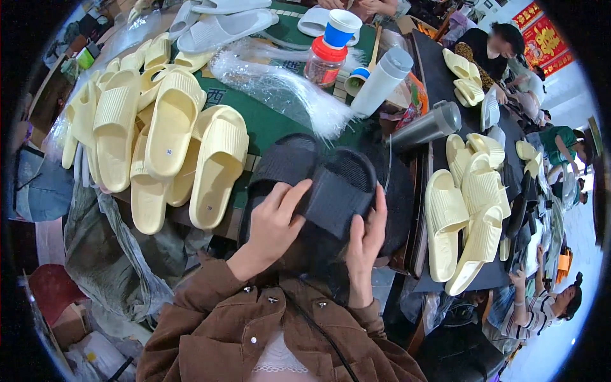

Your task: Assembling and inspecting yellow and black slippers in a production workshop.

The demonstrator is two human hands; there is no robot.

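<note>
A black ribbed slide slipper point(334, 205) is held in front of me, its strap facing me. My left hand point(272, 221) is closed on its left edge, thumb and fingers together. Along the opposite edge my right hand point(366, 240) grips it, fingers behind and thumb in front. Another black slipper point(286, 160) lies just left of it, partly covered by my left hand; I cannot tell if that hand touches it. Beyond both slippers, a bundle of thin clear plastic strands point(286, 86) spreads over the green tabletop point(254, 130).
Pale yellow slippers point(219, 162) are piled at left, grey ones point(223, 30) behind. A red-lidded jar point(323, 62) carries a paper cup point(342, 28); a white bottle point(383, 79) and steel tumbler point(428, 127) stand nearby. More yellow slippers point(445, 223) sit on the right table, where people work.
</note>
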